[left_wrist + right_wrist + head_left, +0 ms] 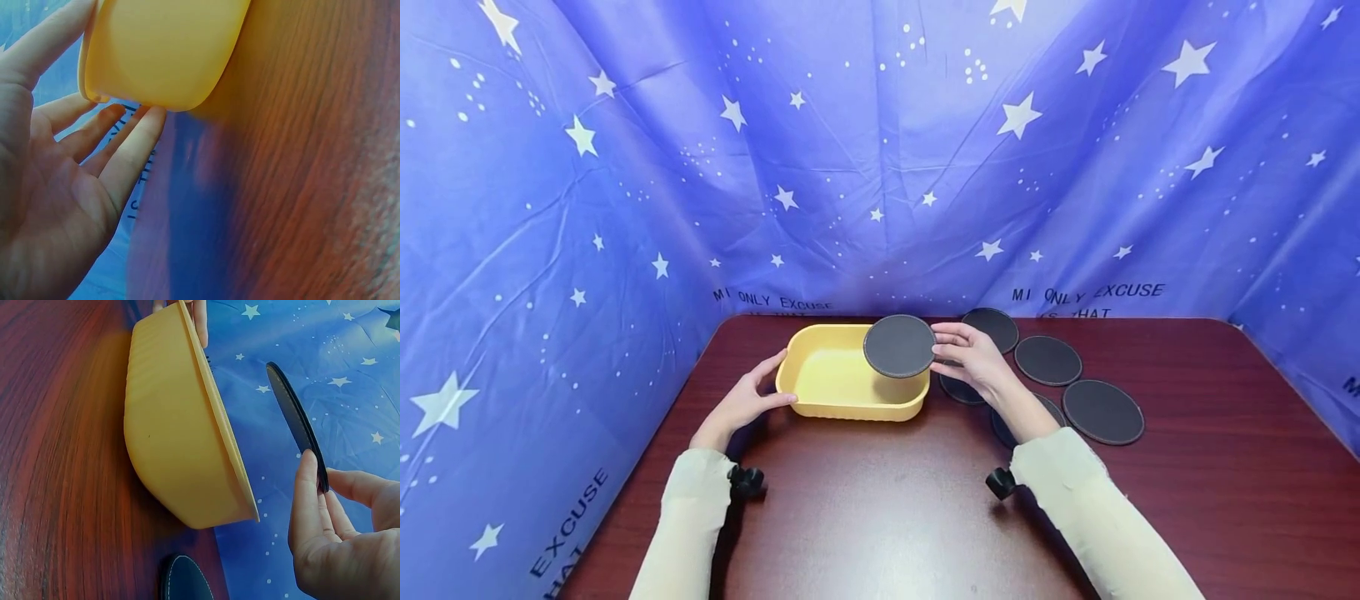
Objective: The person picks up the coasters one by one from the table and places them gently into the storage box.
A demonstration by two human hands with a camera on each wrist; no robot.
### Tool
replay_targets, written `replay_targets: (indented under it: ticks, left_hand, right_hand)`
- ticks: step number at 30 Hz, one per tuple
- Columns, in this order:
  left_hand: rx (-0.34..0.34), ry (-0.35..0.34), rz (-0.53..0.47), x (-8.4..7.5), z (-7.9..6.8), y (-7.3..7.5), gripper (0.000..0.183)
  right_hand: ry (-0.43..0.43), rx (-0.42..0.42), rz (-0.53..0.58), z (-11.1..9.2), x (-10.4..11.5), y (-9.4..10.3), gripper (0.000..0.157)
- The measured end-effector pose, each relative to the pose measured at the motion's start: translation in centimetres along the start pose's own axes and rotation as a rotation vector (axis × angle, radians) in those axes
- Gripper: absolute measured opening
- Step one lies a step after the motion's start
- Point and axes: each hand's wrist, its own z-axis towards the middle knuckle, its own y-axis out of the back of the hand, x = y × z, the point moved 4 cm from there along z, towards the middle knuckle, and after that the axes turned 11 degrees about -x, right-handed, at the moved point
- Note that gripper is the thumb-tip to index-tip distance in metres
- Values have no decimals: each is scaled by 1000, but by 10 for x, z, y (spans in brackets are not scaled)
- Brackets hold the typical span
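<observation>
A round black coaster (899, 346) is in my right hand (973, 358), pinched at its right edge between thumb and fingers. It hangs tilted over the right end of a yellow oblong container (850, 412), clear of the rim in the right wrist view. Pale stitching runs around the coaster's border. At the container's left end my left hand (741, 408) holds the wall, its thumb at the front corner and its fingers farther back. The left wrist view shows those fingertips against the yellow end wall (162, 56). No coaster shows on the visible floor inside.
Several more black coasters lie flat on the dark red wooden table, among them a back one (992, 329), a middle one (1048, 361) and a right one (1103, 412). My right forearm partly covers others. A blue star-patterned curtain (880, 167) encloses the table's back and sides.
</observation>
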Motion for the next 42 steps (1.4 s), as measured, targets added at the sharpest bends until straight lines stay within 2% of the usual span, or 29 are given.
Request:
replay_targets:
  ticks: [5,12,20,25,29,35,42]
  left_hand:
    - [-7,38,41,3,0,5,88]
    - [-6,38,64,6,-2,6,88]
    - [-23,-21,-24,4,-1,1,86]
    - [-17,-34,-64,4,0,-3,85]
    - [-5,-48,-64,3,2,-4,85]
    - [25,-27,-31,4,2,-4,85]
    - [15,-27,-46,4,3,-3,85]
  right_hand:
    - [-22,-10,-1,1,-2,-7,50]
    - [-44,-13,3,2,-5,-17,50]
    - [-57,-5,21,5,-7,-32,49]
    - [-56,3,17,8,-9,-39,49]
    - [-51,1,32,9,-10,-43,49]
    - [-74,-11,29,10,-14,-50,48]
    - [-81,-17,19,10,-16,-59,47]
